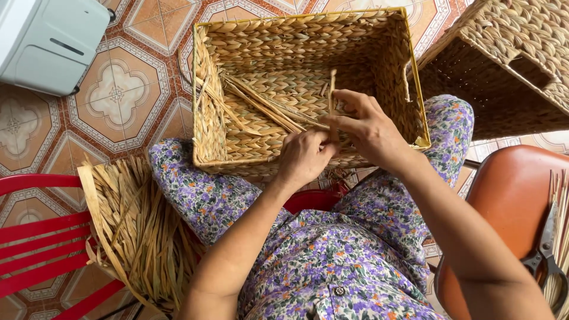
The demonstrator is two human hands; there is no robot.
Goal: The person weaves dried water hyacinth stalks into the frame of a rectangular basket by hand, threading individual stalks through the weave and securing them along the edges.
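- The bundle of loose dried tan fibre strips (133, 231) lies on the red slatted plastic chair (41, 243) at the person's left; it sits within reach of the left arm, which suits drawing fresh strands.
- The rectangular woven straw basket (302, 89) rests tilted on the person's lap, its open side facing up toward the camera; it should stay braced against the knees.
- The left hand (303, 159) is curled closed, pinching strand ends at the basket's near wall; a firm pinch keeps tension.
- The right hand (364, 127) is partly closed, thumb and fingers gripping one upright flat straw strand (332, 98); the strand should pass flat, without twisting.
- Dark metal scissors (548, 252) lie on the orange seat (510, 201) at the right.
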